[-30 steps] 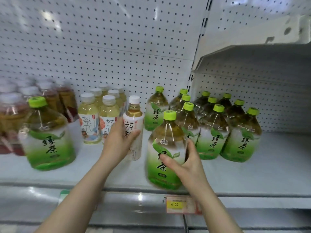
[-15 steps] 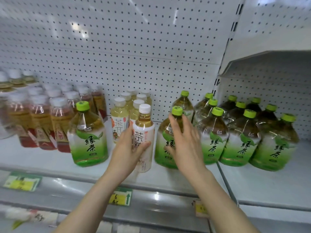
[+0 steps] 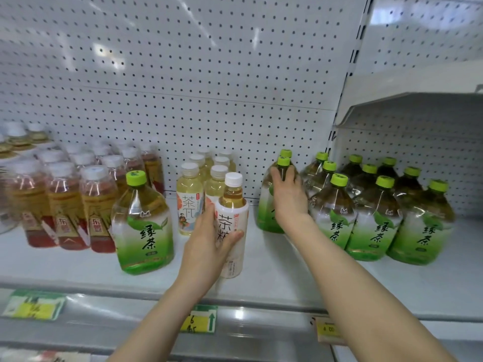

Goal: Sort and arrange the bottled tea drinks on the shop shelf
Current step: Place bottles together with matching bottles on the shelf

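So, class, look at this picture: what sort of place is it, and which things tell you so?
Most likely a shop or supermarket drinks aisle: yellow price tags are fixed to the front of the shelf, behind it is a white pegboard back panel, and identical green tea bottles stand in rows.

Two slim forearms (image 3: 352, 278), bare as far as visible; left hand (image 3: 209, 246) and right hand (image 3: 288, 197) bare, slender fingers.
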The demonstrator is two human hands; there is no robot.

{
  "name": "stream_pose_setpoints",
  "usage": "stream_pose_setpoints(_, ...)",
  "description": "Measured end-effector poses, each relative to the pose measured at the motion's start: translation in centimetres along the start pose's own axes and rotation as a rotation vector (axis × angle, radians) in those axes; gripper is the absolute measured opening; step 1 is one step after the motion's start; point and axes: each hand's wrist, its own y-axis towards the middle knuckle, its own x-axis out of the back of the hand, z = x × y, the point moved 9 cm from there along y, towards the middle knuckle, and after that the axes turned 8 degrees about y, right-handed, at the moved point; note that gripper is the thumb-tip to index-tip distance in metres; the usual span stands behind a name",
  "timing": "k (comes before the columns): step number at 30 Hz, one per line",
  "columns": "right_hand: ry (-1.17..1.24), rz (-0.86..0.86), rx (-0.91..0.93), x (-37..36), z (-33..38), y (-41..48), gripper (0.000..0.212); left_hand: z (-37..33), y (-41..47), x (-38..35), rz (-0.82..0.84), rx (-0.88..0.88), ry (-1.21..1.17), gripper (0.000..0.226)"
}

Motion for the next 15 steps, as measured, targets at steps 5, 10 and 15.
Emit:
stream_pose_setpoints(5, -0.018, 0.065, 0.038, 0.3, 0.0, -1.8, 0.091, -0.3, -0.7, 0.6, -0.021, -0.046, 0.047, 0.069)
stream_pose_setpoints(10, 0.208, -0.301, 0.101, 4.0, 0.5, -7.3, 0.076, 1.0, -4.2, 9.0, -0.556, -0.077, 0.227, 0.065)
stream_pose_setpoints(15, 0.176, -0.516, 0.064, 6.5, -2.7, -9.5, 0.055, 7.4, -1.7, 11.1, -0.351, 0.181, 0.198, 0.109)
